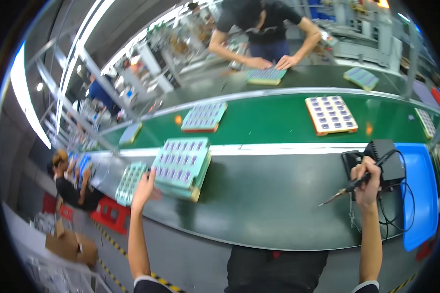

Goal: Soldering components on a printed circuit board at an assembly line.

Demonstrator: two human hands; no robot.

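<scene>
My left hand (pixel 144 189) is at the near left edge of a light-green tray (pixel 179 182), its thumb at the rim and its other fingers blurred. Rows of small dark square parts sit on this tray, and another tray layer shows beneath it. Left of that hand lies a second green tray (pixel 131 183) with rows of recesses. In my right hand (pixel 366 183) is a soldering iron (pixel 349 188), gripped by its dark handle, its thin tip pointing down and left above the grey bench. Behind that hand stands a black soldering station (pixel 386 163) with a cable running to the iron.
A blue bin (pixel 423 195) stands at the bench's right end. Beyond the bench runs a green conveyor belt (pixel 269 117) carrying a cream tray (pixel 331 115) and a green tray (pixel 204 116). Across it, a co-worker's hands (pixel 274 63) rest on another tray. Red stools (pixel 108 215) stand at left.
</scene>
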